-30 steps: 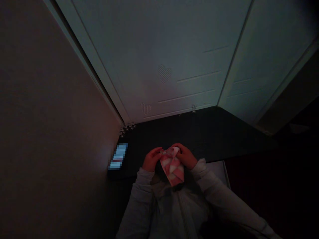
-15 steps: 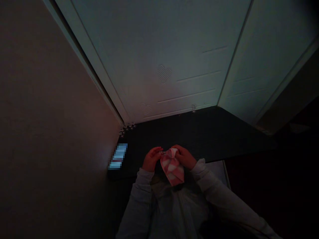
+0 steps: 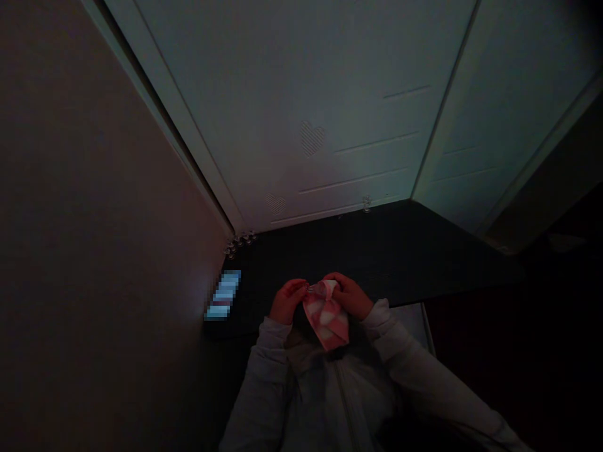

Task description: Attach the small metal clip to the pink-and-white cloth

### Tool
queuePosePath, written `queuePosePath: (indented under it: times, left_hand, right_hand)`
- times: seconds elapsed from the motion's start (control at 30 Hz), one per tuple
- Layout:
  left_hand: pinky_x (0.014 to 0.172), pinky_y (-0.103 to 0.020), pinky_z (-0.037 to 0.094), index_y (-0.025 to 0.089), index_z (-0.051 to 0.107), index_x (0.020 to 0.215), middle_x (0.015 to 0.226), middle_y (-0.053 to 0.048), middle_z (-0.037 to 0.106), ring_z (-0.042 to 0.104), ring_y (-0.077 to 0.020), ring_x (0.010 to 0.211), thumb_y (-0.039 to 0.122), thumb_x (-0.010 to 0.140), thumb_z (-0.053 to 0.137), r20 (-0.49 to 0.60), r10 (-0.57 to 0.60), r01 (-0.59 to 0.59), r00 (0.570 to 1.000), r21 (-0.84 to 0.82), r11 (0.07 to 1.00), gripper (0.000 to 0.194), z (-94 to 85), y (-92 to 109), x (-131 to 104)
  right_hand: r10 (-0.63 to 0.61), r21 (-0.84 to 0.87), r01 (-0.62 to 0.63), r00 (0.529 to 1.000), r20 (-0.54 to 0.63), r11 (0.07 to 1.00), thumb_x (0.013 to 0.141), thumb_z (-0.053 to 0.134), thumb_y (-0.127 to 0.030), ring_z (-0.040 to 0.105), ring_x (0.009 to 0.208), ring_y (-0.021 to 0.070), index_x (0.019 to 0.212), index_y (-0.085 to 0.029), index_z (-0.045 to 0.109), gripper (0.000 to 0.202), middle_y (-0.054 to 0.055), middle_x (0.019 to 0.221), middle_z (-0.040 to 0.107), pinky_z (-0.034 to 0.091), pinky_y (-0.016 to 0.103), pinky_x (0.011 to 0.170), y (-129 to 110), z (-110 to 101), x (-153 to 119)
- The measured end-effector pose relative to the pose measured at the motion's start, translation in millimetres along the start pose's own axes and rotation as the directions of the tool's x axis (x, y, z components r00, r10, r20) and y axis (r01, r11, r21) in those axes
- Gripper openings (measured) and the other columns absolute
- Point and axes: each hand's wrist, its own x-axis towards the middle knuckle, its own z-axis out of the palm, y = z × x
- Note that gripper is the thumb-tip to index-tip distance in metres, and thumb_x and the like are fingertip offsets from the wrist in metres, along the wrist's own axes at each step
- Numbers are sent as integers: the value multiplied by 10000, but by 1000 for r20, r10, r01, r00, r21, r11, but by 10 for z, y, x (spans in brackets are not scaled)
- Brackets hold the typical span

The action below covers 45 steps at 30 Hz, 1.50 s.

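My left hand (image 3: 287,301) is closed, its thumb and fingertips pinching one end of a small clear, shiny piece (image 3: 311,289). What kind of piece it is cannot be made out in the dim light. A pink and white checked cloth (image 3: 330,323) hangs down from my right hand (image 3: 352,295), whose fingers are closed on its upper edge. The cloth's folded top lies around the far end of the clear piece and hides that end. Both hands are close together above the near edge of the dark table (image 3: 391,251).
Several small clear, glassy pieces (image 3: 240,240) stand in the back left corner of the table. Another clear piece (image 3: 366,204) stands by the white panel (image 3: 358,81) at the back. A lit, pixelated screen (image 3: 223,295) lies near the left wall (image 3: 117,207).
My hands stay almost in place. My right hand and the cloth's top have shifted slightly, and a little more of the clear piece shows between the hands.
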Motion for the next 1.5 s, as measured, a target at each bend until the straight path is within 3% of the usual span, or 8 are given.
queuePosePath:
  times: [0.4, 0.53, 0.7, 0.8, 0.93, 1.1, 1.27, 1.5]
  left_hand:
    - [790, -335, 403, 138, 571, 900, 901, -81, 618, 556, -180, 858, 156, 571, 649, 52, 42, -38, 998, -63, 997, 338, 1, 52, -38]
    - [777, -327, 408, 137, 577, 885, 874, -75, 623, 560, -175, 841, 156, 565, 654, 32, 40, -37, 999, -87, 996, 330, 11, 71, -57]
    - [734, -304, 424, 145, 582, 863, 848, -59, 622, 566, -157, 793, 172, 579, 647, 28, 29, -26, 999, -108, 994, 292, 30, 97, -74]
    - [730, -307, 427, 143, 583, 861, 851, -62, 622, 568, -158, 781, 185, 581, 646, 29, 15, -13, 999, -72, 997, 290, 27, 94, -71]
    - [736, -306, 427, 148, 589, 836, 881, -57, 619, 564, -157, 786, 174, 559, 658, 58, 22, -21, 998, -12, 1000, 286, 15, 76, -60]
    - [716, -286, 429, 161, 587, 836, 875, -46, 620, 560, -144, 773, 175, 577, 644, 90, 39, -41, 995, 20, 999, 266, 16, 75, -59]
    - [710, -292, 431, 160, 583, 844, 875, -51, 618, 561, -145, 758, 188, 579, 640, 80, 48, -50, 996, 26, 998, 273, 15, 66, -58]
    - [713, -287, 425, 166, 579, 850, 889, -44, 611, 563, -125, 731, 192, 602, 628, 67, 52, -52, 996, 5, 999, 254, -5, 35, -43]
  right_hand:
    - [3, -97, -3, 1000, -1, 995, 661, 425, -155, 477, 654, 112, 817, -164, 560, 207, -13, 725, 553, 364, 218, 602, 26, 2, 2]
    - [36, -142, -34, 999, 12, 989, 685, 446, -217, 403, 540, 84, 659, -159, 516, 94, -48, 575, 458, 307, 187, 494, 59, 14, -11]
    - [30, -199, -30, 1000, -5, 980, 675, 459, -227, 324, 486, 70, 538, -167, 408, 158, -67, 503, 334, 253, 185, 448, 55, 16, -13]
    - [-20, -163, 11, 998, -58, 987, 643, 463, -167, 395, 560, 85, 674, -175, 462, 32, -54, 601, 418, 318, 192, 517, 20, 15, -2]
    - [-113, -68, 104, 984, -139, 992, 617, 438, -104, 478, 757, 126, 898, -189, 459, 295, 0, 834, 495, 377, 242, 680, 10, 14, 1]
    - [-114, -129, 100, 988, -105, 987, 635, 439, -122, 485, 736, 134, 774, -176, 534, 177, 7, 777, 519, 380, 256, 676, 35, -3, -17]
    - [-9, -82, 6, 999, -41, 997, 646, 460, -163, 506, 697, 134, 783, -167, 570, 175, 5, 738, 566, 392, 251, 639, -1, -9, -22]
    - [10, -86, -12, 1000, -14, 996, 654, 453, -167, 511, 676, 131, 787, -166, 576, 181, 0, 721, 575, 390, 234, 603, -8, -6, -30]
